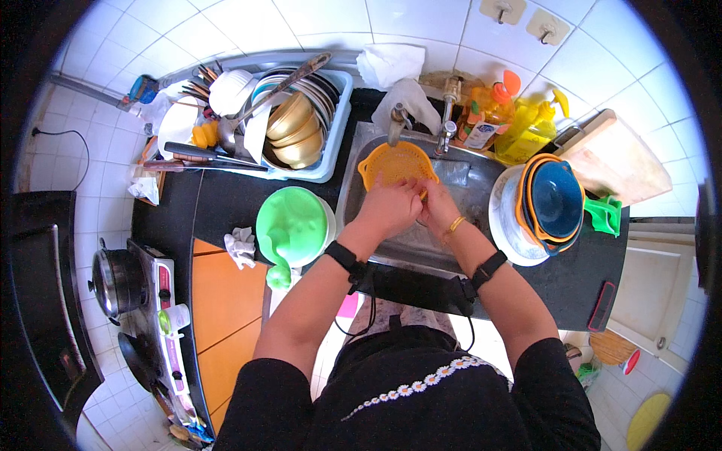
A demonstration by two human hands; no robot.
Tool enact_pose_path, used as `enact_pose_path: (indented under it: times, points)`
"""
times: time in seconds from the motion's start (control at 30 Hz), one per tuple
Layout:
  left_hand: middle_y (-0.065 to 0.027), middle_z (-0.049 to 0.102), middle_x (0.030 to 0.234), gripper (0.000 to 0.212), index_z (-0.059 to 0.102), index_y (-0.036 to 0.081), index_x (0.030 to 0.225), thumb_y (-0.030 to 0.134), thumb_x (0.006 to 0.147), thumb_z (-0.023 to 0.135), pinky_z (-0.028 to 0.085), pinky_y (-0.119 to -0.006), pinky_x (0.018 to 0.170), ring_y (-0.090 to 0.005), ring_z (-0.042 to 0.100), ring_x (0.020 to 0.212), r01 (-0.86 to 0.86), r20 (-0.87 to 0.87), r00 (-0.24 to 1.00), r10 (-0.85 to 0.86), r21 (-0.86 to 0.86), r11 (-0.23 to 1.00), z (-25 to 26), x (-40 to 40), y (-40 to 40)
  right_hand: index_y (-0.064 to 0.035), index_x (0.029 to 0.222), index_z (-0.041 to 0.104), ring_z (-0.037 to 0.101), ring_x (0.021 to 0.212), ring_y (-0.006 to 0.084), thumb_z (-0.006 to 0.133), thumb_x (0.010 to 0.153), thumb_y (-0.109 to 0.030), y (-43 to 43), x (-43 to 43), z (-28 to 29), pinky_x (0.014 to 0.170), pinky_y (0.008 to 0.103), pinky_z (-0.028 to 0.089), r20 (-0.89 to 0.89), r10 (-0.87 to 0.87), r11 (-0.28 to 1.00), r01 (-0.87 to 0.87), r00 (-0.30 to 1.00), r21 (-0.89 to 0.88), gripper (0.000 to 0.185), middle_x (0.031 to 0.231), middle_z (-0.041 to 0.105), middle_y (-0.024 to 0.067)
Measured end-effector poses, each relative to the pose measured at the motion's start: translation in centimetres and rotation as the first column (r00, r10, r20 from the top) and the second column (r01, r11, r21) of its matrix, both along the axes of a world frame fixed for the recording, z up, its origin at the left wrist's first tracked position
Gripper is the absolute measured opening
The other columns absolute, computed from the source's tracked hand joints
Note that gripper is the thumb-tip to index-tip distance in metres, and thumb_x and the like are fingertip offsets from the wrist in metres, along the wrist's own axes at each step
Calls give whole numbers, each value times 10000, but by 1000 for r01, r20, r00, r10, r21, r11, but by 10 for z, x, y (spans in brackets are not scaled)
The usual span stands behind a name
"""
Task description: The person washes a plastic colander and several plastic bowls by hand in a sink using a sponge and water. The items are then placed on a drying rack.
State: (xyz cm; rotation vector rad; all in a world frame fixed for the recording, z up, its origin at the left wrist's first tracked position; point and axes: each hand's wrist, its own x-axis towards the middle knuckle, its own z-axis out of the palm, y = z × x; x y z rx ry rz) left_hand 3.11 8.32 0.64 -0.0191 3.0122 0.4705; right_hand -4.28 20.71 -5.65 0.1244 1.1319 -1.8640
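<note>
An orange plastic colander (397, 160) is over the stainless steel sink (451, 211), under the spout of a metal faucet (397, 121). My left hand (389, 206) has curled fingers at the colander's near rim. Right beside it, my right hand (435, 204) grips the same rim from the right. The two hands touch, and their undersides and some fingertips are hidden. Perforations show in the colander's base, and I cannot tell whether water runs into it.
Left of the sink stand a green-lidded container (293, 222) and a blue dish rack (338, 121) of bowls and plates. To the right are stacked blue and orange basins (555, 197), a cutting board (620, 158), an orange soap bottle (484, 115) and a yellow pump bottle (527, 135).
</note>
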Motion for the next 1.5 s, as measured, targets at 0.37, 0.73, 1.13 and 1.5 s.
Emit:
enact_pose_path:
  times: [0.37, 0.73, 1.13, 1.5]
  points:
    - [-182, 605, 1249, 390, 587, 3, 1210, 259, 916, 569, 377, -446, 1071, -313, 551, 1199, -333, -475, 816, 331, 84, 939, 30, 24, -25, -101, 1328, 420, 687, 944, 259, 338, 1031, -402, 4, 3, 40, 781, 370, 551, 39, 63, 987, -68, 997, 147, 431, 1143, 645, 155]
    - [-238, 646, 1143, 416, 517, 33, 1314, 213, 939, 520, 488, -453, 895, -403, 619, 1062, -558, -50, 751, 659, 486, 673, 30, 39, -21, -89, 1364, 438, 683, 971, 246, 375, 1039, -395, 0, 23, 18, 773, 377, 570, 114, 62, 991, -75, 992, 108, 450, 1146, 657, 129]
    - [-216, 654, 1128, 454, 481, 94, 1362, 116, 913, 541, 502, -472, 861, -406, 633, 1008, -465, -107, 823, 557, 436, 771, -30, -10, -47, -93, 1416, 406, 692, 847, 171, 525, 990, -164, 21, 17, 29, 688, 313, 566, -184, 56, 924, 19, 981, 382, 448, 1005, 684, 81]
    - [-243, 676, 960, 435, 512, 161, 1288, 118, 859, 564, 522, -518, 753, -431, 656, 884, -366, -28, 925, 378, 192, 911, 6, -14, -49, -97, 1297, 543, 646, 706, 143, 547, 940, -104, 38, 8, 33, 609, 330, 567, -97, 195, 914, -145, 976, 378, 357, 868, 666, 63]
